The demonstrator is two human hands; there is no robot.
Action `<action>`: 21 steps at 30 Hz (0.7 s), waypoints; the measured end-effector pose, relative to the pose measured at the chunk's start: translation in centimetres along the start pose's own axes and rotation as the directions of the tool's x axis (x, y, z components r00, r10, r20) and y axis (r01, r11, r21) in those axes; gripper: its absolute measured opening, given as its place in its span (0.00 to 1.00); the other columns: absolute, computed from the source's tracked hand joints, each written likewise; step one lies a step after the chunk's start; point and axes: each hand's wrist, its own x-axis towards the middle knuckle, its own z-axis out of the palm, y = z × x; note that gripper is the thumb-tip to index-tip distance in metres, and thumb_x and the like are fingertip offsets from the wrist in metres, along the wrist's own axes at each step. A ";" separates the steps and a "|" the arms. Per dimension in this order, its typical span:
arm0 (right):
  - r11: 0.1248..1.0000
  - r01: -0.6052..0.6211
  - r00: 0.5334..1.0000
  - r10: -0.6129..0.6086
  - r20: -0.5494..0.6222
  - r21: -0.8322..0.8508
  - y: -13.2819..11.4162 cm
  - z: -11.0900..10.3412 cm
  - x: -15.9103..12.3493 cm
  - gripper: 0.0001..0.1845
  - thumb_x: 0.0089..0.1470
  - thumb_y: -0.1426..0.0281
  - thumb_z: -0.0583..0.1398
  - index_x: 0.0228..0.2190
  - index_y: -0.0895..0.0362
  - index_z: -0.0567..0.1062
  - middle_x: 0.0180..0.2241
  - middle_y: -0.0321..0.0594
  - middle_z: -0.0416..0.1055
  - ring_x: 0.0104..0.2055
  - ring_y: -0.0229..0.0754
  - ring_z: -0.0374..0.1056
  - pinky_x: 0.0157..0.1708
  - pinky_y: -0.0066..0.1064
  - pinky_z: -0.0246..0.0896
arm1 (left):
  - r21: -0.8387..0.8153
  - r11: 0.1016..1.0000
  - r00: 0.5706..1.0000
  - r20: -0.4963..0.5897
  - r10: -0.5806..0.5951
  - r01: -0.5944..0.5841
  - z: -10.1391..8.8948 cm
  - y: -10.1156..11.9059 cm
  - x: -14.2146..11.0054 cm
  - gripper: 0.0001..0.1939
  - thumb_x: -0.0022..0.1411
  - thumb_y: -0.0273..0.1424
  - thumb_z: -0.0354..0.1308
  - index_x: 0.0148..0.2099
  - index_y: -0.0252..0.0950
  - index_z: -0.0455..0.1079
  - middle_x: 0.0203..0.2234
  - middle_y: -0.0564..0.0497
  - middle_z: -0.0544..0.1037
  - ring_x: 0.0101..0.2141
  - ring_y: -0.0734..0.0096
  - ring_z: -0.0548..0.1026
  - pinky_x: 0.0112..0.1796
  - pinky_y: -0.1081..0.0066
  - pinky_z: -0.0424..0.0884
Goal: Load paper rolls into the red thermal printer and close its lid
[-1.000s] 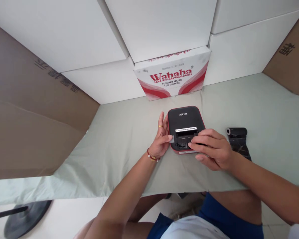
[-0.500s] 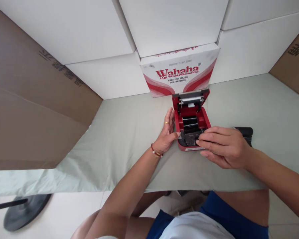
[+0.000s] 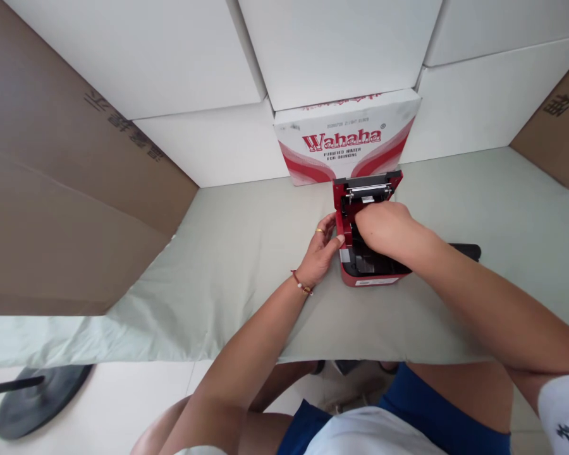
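A small red and black printer [image 3: 367,273] stands on the pale green tablecloth [image 3: 246,278] with its lid [image 3: 366,184] flipped up towards the back. My left hand [image 3: 321,253] rests against the printer's left side, thumb on its edge, fingers pressed to the casing. My right hand [image 3: 382,224] reaches down into the open compartment; its fingers are hidden inside, so what they touch cannot be seen.
A Wahaha water carton [image 3: 348,140] stands right behind the printer among white boxes [image 3: 313,50]. Brown cardboard [image 3: 66,189] walls the left side. A black ribbon roll [image 3: 464,251] lies to the right, mostly behind my forearm. A black round stand base [image 3: 38,398] sits on the floor.
The printer's lid went from closed to fully raised. My right hand moved from the front edge up into the open compartment. My left hand stayed at the printer's left side.
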 end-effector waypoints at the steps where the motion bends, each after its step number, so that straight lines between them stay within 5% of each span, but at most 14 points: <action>1: 1.000 -0.010 1.000 0.010 0.004 0.000 0.0 0.2 0.2 0.13 0.63 0.70 0.62 0.44 0.59 0.86 0.42 0.59 0.84 0.47 0.58 0.81 0.45 0.40 0.71 | 0.003 1.000 1.000 -0.001 0.005 -0.005 0.0 0.0 0.0 0.36 0.65 0.50 0.70 0.69 0.46 0.64 0.73 0.43 0.67 0.75 0.50 0.62 0.76 0.47 0.54; 8: 0.999 -0.036 0.999 0.037 -0.028 0.028 0.9 1.1 -0.4 0.15 0.64 0.70 0.61 0.49 0.59 0.82 0.51 0.60 0.82 0.48 0.60 0.81 0.39 0.39 0.71 | -0.007 1.000 1.000 -0.028 0.001 -0.001 0.0 0.0 0.2 0.36 0.64 0.50 0.71 0.67 0.45 0.64 0.71 0.42 0.69 0.74 0.49 0.63 0.75 0.46 0.56; 12: 0.978 0.056 0.983 -0.018 -0.185 0.200 1.8 0.6 -3.6 0.15 0.68 0.66 0.58 0.51 0.58 0.79 0.47 0.54 0.83 0.42 0.55 0.80 0.35 0.39 0.70 | 0.001 1.000 1.000 -0.013 0.000 0.000 -0.1 -0.1 0.2 0.36 0.65 0.50 0.70 0.68 0.45 0.64 0.72 0.42 0.68 0.75 0.49 0.62 0.74 0.46 0.56; 16: 0.807 0.217 0.931 -0.001 -0.366 0.550 6.1 -0.6 -9.8 0.19 0.71 0.52 0.56 0.47 0.50 0.80 0.38 0.40 0.84 0.33 0.46 0.79 0.29 0.34 0.71 | -0.016 1.000 1.000 -0.017 -0.004 0.004 -0.1 0.0 0.2 0.35 0.64 0.50 0.71 0.67 0.45 0.65 0.72 0.43 0.68 0.74 0.49 0.64 0.74 0.46 0.58; 19: 0.831 0.054 0.906 0.192 -0.377 0.554 10.5 0.7 -12.9 0.24 0.67 0.44 0.59 0.50 0.45 0.81 0.34 0.40 0.84 0.25 0.44 0.74 0.22 0.35 0.64 | -0.046 0.999 1.000 -0.026 -0.008 0.007 0.0 0.1 0.3 0.36 0.62 0.50 0.73 0.65 0.44 0.66 0.70 0.43 0.70 0.72 0.50 0.66 0.74 0.46 0.58; 21: 0.841 -0.042 0.943 0.212 -0.257 0.539 12.4 3.2 -13.0 0.23 0.64 0.44 0.61 0.47 0.47 0.82 0.29 0.39 0.82 0.23 0.45 0.72 0.21 0.37 0.64 | -0.052 0.999 1.000 -0.027 -0.006 0.005 0.0 0.1 0.3 0.36 0.62 0.49 0.73 0.65 0.44 0.66 0.70 0.43 0.71 0.72 0.50 0.67 0.73 0.46 0.59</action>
